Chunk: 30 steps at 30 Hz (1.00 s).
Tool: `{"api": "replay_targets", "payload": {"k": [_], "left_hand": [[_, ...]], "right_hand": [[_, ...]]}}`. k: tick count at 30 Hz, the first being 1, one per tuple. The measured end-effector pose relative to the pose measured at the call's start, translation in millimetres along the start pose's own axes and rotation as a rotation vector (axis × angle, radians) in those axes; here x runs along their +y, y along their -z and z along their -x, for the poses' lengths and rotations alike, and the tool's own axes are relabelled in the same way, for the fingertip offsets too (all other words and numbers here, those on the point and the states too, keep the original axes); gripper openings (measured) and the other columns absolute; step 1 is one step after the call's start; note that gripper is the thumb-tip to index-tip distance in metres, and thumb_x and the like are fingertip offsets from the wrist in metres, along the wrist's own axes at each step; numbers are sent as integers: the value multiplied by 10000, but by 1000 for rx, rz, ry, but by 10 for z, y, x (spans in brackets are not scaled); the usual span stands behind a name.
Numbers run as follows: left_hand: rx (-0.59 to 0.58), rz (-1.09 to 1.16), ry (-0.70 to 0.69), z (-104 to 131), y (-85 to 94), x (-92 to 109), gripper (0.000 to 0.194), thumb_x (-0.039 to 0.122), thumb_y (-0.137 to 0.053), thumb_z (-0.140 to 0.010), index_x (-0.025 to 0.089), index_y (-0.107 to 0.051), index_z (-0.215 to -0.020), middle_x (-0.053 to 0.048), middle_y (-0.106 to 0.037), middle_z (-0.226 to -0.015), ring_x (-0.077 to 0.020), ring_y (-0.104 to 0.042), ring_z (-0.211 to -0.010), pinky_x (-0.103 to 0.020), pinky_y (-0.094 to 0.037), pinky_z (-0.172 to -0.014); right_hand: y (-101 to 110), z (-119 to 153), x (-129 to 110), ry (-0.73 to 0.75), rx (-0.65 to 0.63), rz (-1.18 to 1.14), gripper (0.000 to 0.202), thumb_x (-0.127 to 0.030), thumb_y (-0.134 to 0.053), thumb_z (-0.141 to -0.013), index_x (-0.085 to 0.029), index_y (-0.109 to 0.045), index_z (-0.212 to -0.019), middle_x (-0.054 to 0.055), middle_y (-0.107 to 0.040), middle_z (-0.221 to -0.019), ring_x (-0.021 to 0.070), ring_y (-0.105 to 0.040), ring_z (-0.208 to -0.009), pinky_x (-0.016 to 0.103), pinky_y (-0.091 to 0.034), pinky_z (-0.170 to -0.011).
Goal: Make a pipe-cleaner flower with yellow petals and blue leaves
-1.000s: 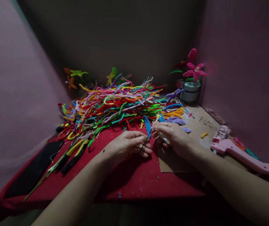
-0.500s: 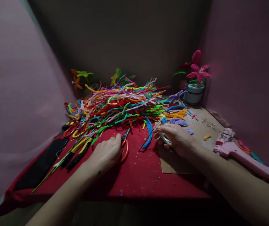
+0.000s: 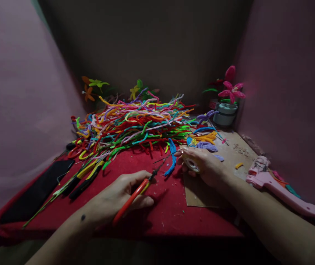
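In the head view, my left hand grips a pair of scissors by its red handles, the blades pointing up and to the right. My right hand is closed around a roll of tape and a thin dark wire stem that sticks out to the left. A small blue and yellow fuzzy piece shows just above those fingers. Between the hands, a blue fuzzy petal lies on the red cloth. The scissor tips are close to the stem; whether they touch it I cannot tell.
A large pile of coloured pipe cleaners spreads behind. Yellow-black pliers and a black flat case lie left. To the right are a cardboard sheet, a pink glue gun and a grey pot with a pink flower.
My left hand has lifted the scissors off the cloth and turned them, palm now more upward. My right hand stays nearly in place with the tape and stem. The view has shifted slightly.
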<state>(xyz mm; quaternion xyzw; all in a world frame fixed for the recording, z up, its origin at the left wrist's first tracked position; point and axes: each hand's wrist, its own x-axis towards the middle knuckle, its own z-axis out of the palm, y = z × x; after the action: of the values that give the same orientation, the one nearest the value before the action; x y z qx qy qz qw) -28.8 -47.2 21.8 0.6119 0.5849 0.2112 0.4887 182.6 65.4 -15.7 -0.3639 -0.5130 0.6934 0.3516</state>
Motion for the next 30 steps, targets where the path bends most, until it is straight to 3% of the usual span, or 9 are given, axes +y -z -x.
{"api": "replay_targets", "payload": {"k": [4,7,14,20,26,30], "left_hand": [[-128,-57,-120,-46,-33,67,206,374,-495,-818,183,-518,-890,37,-468,-649,-84,-416,-526,-175,-349,-470],[-159,-137,-173,-98,-27,125,154,330,-495,-809,182,-527,-832,20,-497,-660,-92,-438,-536,-177,-357,-469],[-220,-123,-51,-188,-34,181,93,280,-482,-787,187,-480,-782,32,-491,-620,-89,-440,-488,-179,-350,-429],[-187,-144,-24,-147,-53,251,135,292,-486,-765,171,-484,-824,41,-480,-616,-89,-451,-514,-185,-373,-463],[-197,-127,29,-197,-79,241,155,310,-497,-753,169,-483,-816,41,-479,-639,-99,-456,-573,-198,-395,-515],[-173,-55,9,-230,-138,210,145,309,-486,-779,167,-471,-804,40,-479,-648,-89,-445,-549,-190,-374,-485]], "right_hand": [[-6,2,-2,5,19,22,311,-431,-556,-742,-136,-623,-812,32,-566,-619,101,-471,-457,217,-274,-372],[-13,3,-16,3,-6,0,329,-452,-544,-759,-153,-628,-868,31,-568,-676,99,-477,-479,203,-263,-355],[-4,-12,-22,-31,-30,-48,379,-444,-540,-772,-146,-653,-976,18,-541,-621,91,-468,-455,188,-243,-338],[0,-25,-11,-45,-39,-83,419,-430,-562,-766,-157,-636,-1074,6,-545,-587,82,-453,-419,185,-242,-320],[-59,13,-57,-74,12,-43,362,-405,-536,-780,-165,-643,-1028,-9,-532,-526,74,-431,-388,171,-244,-321],[-71,20,-65,-84,22,-51,391,-492,-510,-771,-157,-627,-935,11,-566,-581,76,-441,-406,170,-253,-324]]}}
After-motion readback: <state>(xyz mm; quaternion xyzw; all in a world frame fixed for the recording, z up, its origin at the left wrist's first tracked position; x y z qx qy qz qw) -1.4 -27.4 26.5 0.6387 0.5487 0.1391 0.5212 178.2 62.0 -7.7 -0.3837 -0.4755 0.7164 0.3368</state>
